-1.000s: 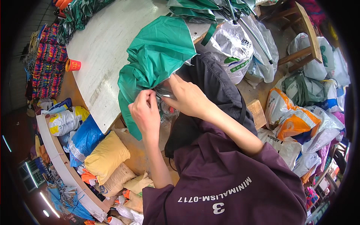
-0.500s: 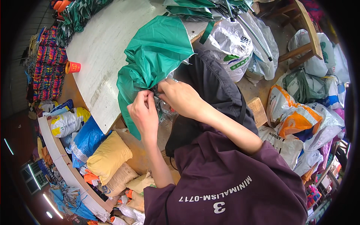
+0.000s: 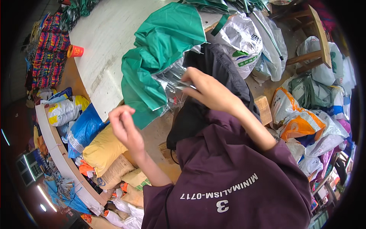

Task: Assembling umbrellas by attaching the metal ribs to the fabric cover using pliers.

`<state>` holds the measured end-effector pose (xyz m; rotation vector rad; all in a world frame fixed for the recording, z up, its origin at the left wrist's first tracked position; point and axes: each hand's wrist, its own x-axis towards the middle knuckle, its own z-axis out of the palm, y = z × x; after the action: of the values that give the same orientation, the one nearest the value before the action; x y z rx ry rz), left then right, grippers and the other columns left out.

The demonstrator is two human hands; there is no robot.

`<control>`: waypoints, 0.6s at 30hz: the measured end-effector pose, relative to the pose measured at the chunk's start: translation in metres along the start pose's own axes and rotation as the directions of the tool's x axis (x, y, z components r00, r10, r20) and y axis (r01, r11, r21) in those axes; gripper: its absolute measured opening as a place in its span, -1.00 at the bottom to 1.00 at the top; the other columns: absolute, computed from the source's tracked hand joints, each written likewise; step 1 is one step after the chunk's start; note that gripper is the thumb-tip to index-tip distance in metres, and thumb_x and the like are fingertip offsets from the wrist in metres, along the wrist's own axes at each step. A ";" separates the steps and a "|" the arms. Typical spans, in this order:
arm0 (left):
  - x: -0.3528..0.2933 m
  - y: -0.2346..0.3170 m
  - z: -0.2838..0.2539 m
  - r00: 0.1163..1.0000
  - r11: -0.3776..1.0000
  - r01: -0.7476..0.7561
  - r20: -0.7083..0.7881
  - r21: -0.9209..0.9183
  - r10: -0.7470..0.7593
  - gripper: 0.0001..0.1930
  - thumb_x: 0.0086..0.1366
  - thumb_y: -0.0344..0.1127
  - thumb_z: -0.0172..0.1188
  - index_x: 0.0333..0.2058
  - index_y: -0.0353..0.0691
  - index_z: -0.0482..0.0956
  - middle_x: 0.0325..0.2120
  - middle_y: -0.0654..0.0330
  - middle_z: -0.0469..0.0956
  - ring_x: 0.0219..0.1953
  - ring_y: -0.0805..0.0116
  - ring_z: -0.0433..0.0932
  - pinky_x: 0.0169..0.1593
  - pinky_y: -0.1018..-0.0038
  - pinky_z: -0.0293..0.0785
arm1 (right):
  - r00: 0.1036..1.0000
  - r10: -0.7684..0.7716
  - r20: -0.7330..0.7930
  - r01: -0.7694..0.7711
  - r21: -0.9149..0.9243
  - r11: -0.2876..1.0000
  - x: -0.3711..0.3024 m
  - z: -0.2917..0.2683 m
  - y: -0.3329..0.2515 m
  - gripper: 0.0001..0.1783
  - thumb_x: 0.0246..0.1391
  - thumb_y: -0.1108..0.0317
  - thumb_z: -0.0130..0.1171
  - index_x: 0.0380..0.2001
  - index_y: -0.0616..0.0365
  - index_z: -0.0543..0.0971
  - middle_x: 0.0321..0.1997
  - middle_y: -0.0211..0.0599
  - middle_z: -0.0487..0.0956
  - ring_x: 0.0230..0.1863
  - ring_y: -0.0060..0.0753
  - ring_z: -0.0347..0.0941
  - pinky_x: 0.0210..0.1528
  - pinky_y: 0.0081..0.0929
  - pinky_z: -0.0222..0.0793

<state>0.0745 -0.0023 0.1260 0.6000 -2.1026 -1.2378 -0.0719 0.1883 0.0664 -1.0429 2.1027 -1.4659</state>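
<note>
A green umbrella (image 3: 164,34) with a silvery inner side lies bunched over the table's near edge, its canopy partly folded. My right hand (image 3: 211,91) grips it at the bared silvery inside, where thin metal ribs (image 3: 173,76) show. Away from the cloth, to the lower left of the canopy, is my left hand (image 3: 127,128). Its fingers are curled together and slightly blurred; anything small between them cannot be made out.
The white table (image 3: 103,49) extends toward the far left, with a red cup (image 3: 75,51) at its side. More folded green umbrellas (image 3: 207,5) lie at the far edge. Stuffed sacks (image 3: 105,147), plastic bags (image 3: 240,42) and a wooden stool (image 3: 320,42) stand around.
My left hand has pulled away from the umbrella, down and to the left. My right hand has shifted right, and more of the silvery inside and ribs is exposed.
</note>
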 end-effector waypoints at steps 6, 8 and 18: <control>-0.076 -0.060 -0.100 0.944 0.855 0.326 -0.091 0.404 -0.317 -0.96 0.34 -0.48 0.01 -0.27 -0.29 0.41 -0.36 0.16 0.48 -0.26 0.36 0.44 -0.12 0.40 0.35 | 0.991 0.029 0.132 -0.042 0.094 0.995 -0.044 -0.029 -0.005 -0.66 0.07 0.37 0.27 -0.16 0.26 0.40 -0.25 -0.13 0.49 -0.22 -0.19 0.47 -0.15 -0.32 0.38; -0.099 -0.078 -0.107 0.984 0.583 0.166 -0.091 0.795 -0.155 -0.83 0.27 -0.45 0.11 -0.16 -0.30 0.45 -0.27 0.08 0.51 -0.16 0.20 0.47 -0.03 0.29 0.36 | 0.980 0.068 0.189 -0.083 0.072 0.994 -0.049 -0.027 -0.008 -0.65 0.04 0.38 0.29 -0.17 0.27 0.40 -0.27 -0.14 0.49 -0.26 -0.22 0.46 -0.17 -0.35 0.37; -0.058 -0.054 -0.010 0.986 0.695 -0.148 0.161 0.703 0.046 -0.44 0.06 -0.38 0.37 0.07 -0.22 0.44 0.13 0.07 0.36 0.20 0.04 0.32 0.25 0.16 0.23 | 0.975 0.092 0.201 -0.103 0.045 0.994 -0.052 -0.014 -0.016 -0.70 0.02 0.41 0.29 -0.23 0.27 0.42 -0.32 -0.15 0.49 -0.31 -0.24 0.45 -0.20 -0.37 0.37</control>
<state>0.1265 0.0042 0.0658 0.7263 -2.6845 -0.3439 -0.0414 0.2337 0.0806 -1.0063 1.9339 -1.3078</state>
